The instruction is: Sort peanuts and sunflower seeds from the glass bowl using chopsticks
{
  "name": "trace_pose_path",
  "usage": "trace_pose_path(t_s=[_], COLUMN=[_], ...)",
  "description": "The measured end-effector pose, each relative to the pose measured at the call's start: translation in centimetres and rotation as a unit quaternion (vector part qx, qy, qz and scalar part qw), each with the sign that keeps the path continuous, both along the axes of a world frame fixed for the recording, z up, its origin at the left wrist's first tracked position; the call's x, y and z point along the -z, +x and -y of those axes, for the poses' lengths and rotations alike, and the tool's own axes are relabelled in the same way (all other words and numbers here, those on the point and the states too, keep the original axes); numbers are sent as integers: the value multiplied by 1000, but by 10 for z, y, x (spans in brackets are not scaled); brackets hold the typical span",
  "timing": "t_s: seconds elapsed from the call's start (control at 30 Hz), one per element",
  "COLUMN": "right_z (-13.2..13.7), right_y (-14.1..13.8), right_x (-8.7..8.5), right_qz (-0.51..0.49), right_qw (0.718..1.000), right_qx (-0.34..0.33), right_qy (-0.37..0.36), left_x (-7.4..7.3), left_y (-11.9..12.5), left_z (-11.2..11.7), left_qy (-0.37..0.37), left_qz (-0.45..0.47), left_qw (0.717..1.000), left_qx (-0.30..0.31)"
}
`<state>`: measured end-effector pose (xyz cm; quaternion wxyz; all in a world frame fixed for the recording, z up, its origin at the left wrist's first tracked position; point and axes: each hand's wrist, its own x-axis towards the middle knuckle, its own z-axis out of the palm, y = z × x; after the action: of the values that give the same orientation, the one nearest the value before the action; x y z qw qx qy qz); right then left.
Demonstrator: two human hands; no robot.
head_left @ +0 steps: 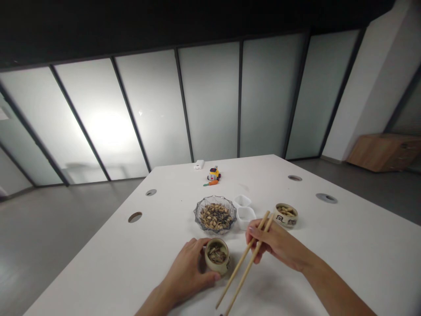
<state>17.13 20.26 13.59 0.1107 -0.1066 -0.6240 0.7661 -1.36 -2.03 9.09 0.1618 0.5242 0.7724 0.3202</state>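
Chopsticks (pixel 248 267) clamped in right hand (pixel 268 240), left hand (pixel 188 268) around cup (pixel 217 267), dark characters (pixel 280 218) on bowl (pixel 286 225).

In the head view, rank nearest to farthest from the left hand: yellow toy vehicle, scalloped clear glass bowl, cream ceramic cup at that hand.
1. Cream ceramic cup, in the curve of the left hand.
2. Scalloped clear glass bowl, beyond the cup.
3. Yellow toy vehicle, well beyond the bowl.

The bowl (pixel 198 214) holds seeds (pixel 215 216); behind it stands a toy vehicle (pixel 215 174), right of it two tubs (pixel 245 224) and, farther right, a cup (pixel 285 220); before it, a second cup (pixel 217 269).
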Motion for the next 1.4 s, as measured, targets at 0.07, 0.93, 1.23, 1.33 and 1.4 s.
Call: trace_pose_path(t_s=[0.07, 0.93, 1.23, 1.33, 1.4], right_z=[4, -22, -27, -28, -26], right_y=[-2, -4, -12, -13, -14], right_x=[4, 2, 8, 13, 17], right_qz=[18, -78, -150, -166, -143], right_qw=[1000, 984, 941, 905, 874], right_qx=[-9, 150, 302, 373, 389], right_qy=[4, -61, -9, 117, 254], left_x=[0, -2, -2, -2, -2], left_y=[0, 1, 0, 1, 0], left_z=[0, 0, 1, 1, 1], left_qy=[2, -7, -16, -14, -11], left_qz=[1, 9, 3, -2, -2], left_qw=[1000, 1000, 1000, 1000, 1000], left_qx=[-1, -2, 1, 3, 5])
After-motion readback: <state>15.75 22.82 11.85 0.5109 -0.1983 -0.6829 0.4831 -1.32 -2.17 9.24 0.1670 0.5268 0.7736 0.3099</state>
